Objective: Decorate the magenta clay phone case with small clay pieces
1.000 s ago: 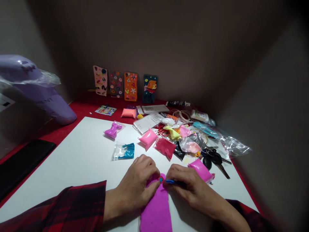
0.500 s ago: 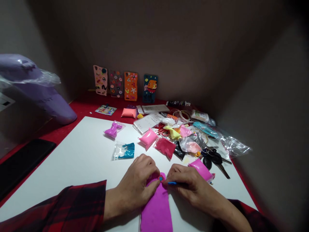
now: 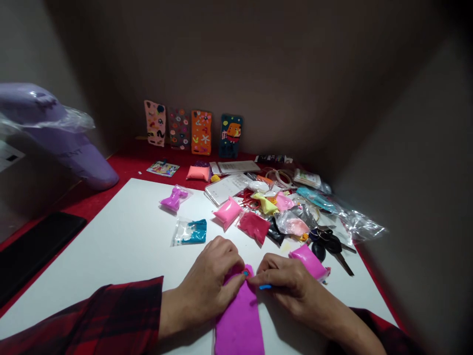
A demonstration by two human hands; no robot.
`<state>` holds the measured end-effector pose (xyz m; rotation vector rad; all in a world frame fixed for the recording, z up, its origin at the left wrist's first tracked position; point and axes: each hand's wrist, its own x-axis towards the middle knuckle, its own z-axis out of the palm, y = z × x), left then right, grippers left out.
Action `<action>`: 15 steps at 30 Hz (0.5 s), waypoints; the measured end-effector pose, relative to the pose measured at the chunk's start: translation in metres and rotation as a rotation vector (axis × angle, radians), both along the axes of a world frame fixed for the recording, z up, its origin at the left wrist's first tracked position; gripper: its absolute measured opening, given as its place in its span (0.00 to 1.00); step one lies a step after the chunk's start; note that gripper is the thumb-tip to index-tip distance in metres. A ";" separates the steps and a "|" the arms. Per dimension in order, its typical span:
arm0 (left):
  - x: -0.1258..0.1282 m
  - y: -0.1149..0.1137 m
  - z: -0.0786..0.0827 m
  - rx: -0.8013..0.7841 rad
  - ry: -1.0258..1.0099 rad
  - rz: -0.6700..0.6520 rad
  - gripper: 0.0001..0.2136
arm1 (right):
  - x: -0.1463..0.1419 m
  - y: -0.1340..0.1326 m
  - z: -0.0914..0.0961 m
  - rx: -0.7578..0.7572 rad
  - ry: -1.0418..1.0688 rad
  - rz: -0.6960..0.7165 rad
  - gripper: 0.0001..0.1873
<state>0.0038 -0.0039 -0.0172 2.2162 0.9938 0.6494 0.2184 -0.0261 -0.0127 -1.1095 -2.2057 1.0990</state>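
A magenta clay-covered phone case (image 3: 239,325) lies on the white board, its long side toward me. Near its top end sits a small red ring with a blue centre (image 3: 246,273). My left hand (image 3: 210,283) is closed over the left edge of the case, its thumb tip beside the ring. My right hand (image 3: 291,283) is pinched at the ring's right side, fingertips touching or nearly touching it. From under those fingers sticks out a slim blue tool (image 3: 265,287), most of it hidden by the hand.
Clay packets surround the hands: teal (image 3: 197,231), pink (image 3: 228,212), red (image 3: 254,227) and magenta (image 3: 309,261). Keys (image 3: 330,244) lie at right, a black phone (image 3: 40,251) at left. Decorated cases (image 3: 201,132) lean on the wall. A purple hair dryer (image 3: 70,143) stands at left.
My right hand has shifted slightly, and the blue tool's visible end sits a little lower. My left hand and the case have stayed in place.
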 end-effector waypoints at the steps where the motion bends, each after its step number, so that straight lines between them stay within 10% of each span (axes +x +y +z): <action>1: 0.000 0.000 0.000 0.001 -0.002 0.001 0.02 | 0.000 0.000 0.000 0.007 0.001 0.007 0.20; 15: -0.002 0.002 0.001 0.004 -0.041 -0.036 0.09 | 0.003 0.000 0.004 0.047 -0.036 -0.012 0.16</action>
